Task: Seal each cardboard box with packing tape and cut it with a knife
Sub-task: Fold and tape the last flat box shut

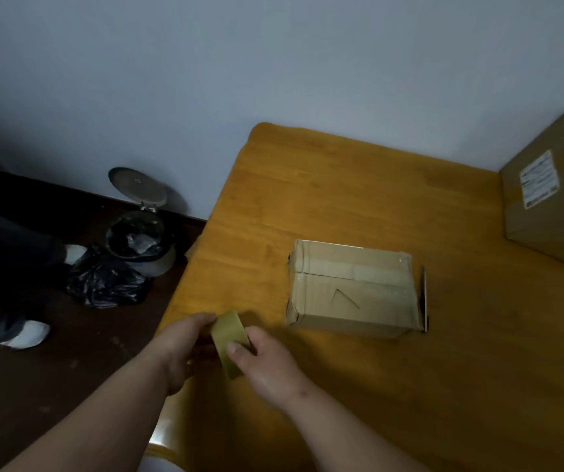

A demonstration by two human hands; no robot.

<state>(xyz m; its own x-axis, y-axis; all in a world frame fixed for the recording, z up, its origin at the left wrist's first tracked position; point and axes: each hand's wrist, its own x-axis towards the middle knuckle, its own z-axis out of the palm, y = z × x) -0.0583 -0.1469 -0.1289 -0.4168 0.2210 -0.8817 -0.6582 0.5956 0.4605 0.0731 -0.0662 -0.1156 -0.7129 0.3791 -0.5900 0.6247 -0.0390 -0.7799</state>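
Observation:
A roll of yellowish packing tape (230, 338) is held on edge above the table's near left part. My left hand (180, 345) grips its left side, and my right hand (267, 362) holds its right side with the thumb pressed on the tape's outer face. A small cardboard box (352, 289) lies in the middle of the table with tape strips along its top seam. A thin dark knife (424, 298) lies on the table just right of that box. A larger cardboard box (553, 195) with a white label stands at the far right.
The wooden table (341, 192) stands against a pale wall, its left edge close to my left hand. On the dark floor to the left are an open pedal bin (137, 240), a black rubbish bag (106, 284) and a person's white shoes (26, 333).

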